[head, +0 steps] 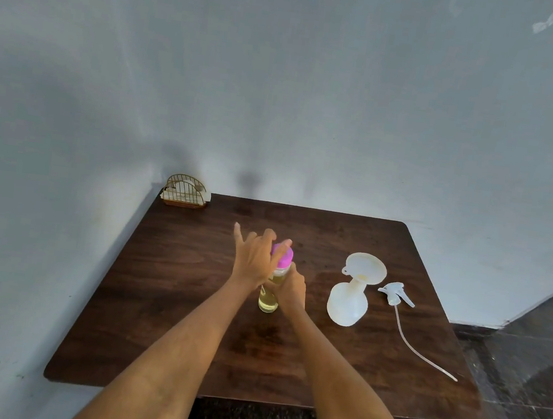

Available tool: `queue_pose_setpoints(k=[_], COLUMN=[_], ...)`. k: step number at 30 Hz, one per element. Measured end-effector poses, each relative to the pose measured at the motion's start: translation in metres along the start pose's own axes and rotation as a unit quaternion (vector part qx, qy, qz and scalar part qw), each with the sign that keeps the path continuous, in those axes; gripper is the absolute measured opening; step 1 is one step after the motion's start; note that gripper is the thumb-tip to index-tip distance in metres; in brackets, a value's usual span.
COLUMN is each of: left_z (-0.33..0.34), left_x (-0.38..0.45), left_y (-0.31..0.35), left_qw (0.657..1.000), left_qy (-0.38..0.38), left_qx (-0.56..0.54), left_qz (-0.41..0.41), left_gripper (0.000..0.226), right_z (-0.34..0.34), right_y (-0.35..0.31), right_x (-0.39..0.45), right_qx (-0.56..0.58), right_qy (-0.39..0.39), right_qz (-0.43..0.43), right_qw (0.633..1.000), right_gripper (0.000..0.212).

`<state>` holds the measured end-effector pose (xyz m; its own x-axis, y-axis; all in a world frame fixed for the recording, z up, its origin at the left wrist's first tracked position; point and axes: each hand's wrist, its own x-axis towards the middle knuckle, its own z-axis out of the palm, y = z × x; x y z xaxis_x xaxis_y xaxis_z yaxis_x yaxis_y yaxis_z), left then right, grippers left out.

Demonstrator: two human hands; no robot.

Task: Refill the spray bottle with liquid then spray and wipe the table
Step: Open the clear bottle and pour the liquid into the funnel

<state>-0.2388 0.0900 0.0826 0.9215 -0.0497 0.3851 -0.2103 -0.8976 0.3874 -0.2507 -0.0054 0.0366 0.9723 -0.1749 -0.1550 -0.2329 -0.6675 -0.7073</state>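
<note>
Your right hand (292, 288) grips the bottle (269, 298) of yellow liquid at the table (161, 299) centre; your left hand (255, 258) curls on its pink cap (283, 256). The spray bottle (348, 303) with funnel (366, 268) stands just right.

Two bare forearms, no sleeves; left hand (253, 258), right hand (293, 288).
</note>
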Motion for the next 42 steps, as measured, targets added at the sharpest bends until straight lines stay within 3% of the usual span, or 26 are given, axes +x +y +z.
queue_pose_setpoints(k=[2, 4, 9, 13, 16, 20, 23, 27, 33, 38, 40, 42], left_z=[-0.002, 0.000, 0.005, 0.007, 0.009, 0.004, 0.001, 0.000, 0.004, 0.002, 0.003, 0.011], left_x=[-0.002, -0.006, -0.001, -0.002, -0.007, -0.010, -0.006, 0.005, 0.004, -0.007, -0.016, -0.030], left_y=[-0.004, -0.010, -0.013, -0.008, -0.009, -0.008, -0.007, 0.001, 0.008, 0.003, -0.011, -0.035], left_qw=[0.997, 0.998, 0.991, 0.979, 0.979, 0.994, 0.995, 0.982, 0.988, 0.971, 0.965, 0.953], left_qy=[0.066, 0.059, -0.081, -0.172, -0.157, -0.042, -0.076, -0.139, -0.063, 0.058, 0.039, -0.032], left_qx=[-0.011, -0.022, -0.088, -0.108, -0.130, -0.090, -0.064, -0.131, -0.141, -0.200, -0.188, -0.156], left_qz=[-0.030, -0.027, 0.055, 0.035, 0.024, -0.036, -0.025, -0.010, -0.023, -0.114, -0.177, -0.259], left_gripper=[0.060, 0.058, 0.065, 0.075, 0.078, 0.070, 0.074, 0.071, 0.049, 0.039, 0.041, 0.045], right_z=[0.000, 0.001, 0.002, 0.000, -0.001, 0.002, 0.000, -0.001, 0.000, -0.002, -0.002, -0.002], right_y=[0.000, 0.000, -0.001, -0.001, -0.001, -0.001, -0.002, -0.001, 0.002, 0.002, 0.004, 0.006], right_x=[0.000, -0.001, -0.001, 0.001, 0.000, -0.001, -0.002, 0.000, -0.001, 0.001, 0.001, 0.000], right_qx=[0.005, 0.006, -0.010, -0.019, -0.007, -0.017, -0.008, -0.003, -0.019, -0.027, -0.023, -0.016], right_qy=[0.003, 0.003, 0.008, -0.004, -0.002, 0.008, 0.005, -0.001, 0.006, -0.002, 0.001, 0.005], right_qz=[-0.001, 0.001, -0.008, -0.007, -0.003, -0.015, -0.011, -0.008, -0.014, -0.002, -0.007, -0.011], right_qw=[1.000, 1.000, 1.000, 1.000, 1.000, 1.000, 1.000, 1.000, 1.000, 1.000, 1.000, 1.000], right_gripper=[0.062, 0.060, 0.057, 0.041, 0.040, 0.058, 0.061, 0.064, 0.064, 0.065, 0.062, 0.060])
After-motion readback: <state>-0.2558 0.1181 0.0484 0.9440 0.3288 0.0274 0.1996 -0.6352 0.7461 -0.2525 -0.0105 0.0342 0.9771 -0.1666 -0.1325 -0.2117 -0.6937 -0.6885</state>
